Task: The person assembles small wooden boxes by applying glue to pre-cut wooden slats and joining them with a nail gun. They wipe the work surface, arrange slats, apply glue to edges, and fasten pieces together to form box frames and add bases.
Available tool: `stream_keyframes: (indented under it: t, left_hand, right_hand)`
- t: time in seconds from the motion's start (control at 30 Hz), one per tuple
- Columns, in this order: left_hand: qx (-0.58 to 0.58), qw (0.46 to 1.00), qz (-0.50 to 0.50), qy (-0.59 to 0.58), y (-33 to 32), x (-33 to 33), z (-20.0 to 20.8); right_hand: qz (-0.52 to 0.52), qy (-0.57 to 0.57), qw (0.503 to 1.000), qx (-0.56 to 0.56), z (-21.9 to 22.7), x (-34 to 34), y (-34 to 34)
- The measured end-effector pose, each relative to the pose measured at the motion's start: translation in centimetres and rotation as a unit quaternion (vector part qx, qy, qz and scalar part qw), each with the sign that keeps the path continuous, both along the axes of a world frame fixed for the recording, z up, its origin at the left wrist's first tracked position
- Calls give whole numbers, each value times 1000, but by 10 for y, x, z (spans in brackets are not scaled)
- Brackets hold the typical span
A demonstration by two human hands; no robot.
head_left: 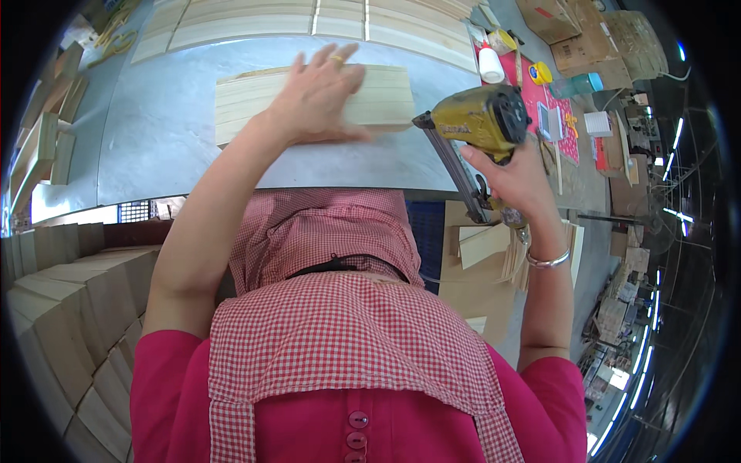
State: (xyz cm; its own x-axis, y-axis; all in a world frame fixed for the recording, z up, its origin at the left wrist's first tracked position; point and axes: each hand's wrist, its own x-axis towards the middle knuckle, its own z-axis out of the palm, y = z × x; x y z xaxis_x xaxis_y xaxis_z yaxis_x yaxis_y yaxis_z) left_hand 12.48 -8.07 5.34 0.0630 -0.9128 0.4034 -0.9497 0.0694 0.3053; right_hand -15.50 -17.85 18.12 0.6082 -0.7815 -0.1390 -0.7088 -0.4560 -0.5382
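Note:
Before me on the grey tabletop lies a pale wooden piece (386,96), rectangular with lengthwise lines in its surface. My left hand (318,96) is spread over its middle, fingers apart and slightly blurred by motion; whether the palm presses on the wood I cannot tell. A ring shows on one finger. My right hand (515,174) grips a yellow and black nail gun (475,119). Its dark nose points left, close to the right end of the wooden piece, and its long magazine slants down past the table's front edge.
Long thin boards (255,19) lie along the table's far side. On the right are a white glue bottle (490,65), a yellow-lidded jar (539,73) and cardboard boxes (587,46). Wooden pieces (58,309) are stacked at my lower left; upright ones (38,154) stand at the table's left end.

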Motion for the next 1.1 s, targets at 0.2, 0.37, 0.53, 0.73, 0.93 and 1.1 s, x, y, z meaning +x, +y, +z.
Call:
stream_keyframes:
  t: [0.2, 0.37, 0.53, 0.73, 0.93, 1.1]
  left_hand:
    - [119, 991, 51, 36, 84, 69, 25]
    - [94, 990, 85, 56, 66, 10, 13]
    - [63, 989, 120, 51, 45, -33, 9]
    - [57, 991, 112, 54, 45, -32, 7]
    - [39, 991, 117, 58, 45, -33, 3]
    - [43, 991, 116, 60, 46, -32, 4]
  right_hand:
    - [-21, -36, 999, 6, -3, -25, 0]
    - [-10, -33, 999, 28, 4, -18, 2]
    - [-13, -11, 999, 34, 6, -11, 3]
    - [-11, 3, 999, 32, 4, -7, -1]
    - [7, 10, 999, 34, -1, -5, -7]
    - [-8, 21, 997, 68, 2, 0, -8]
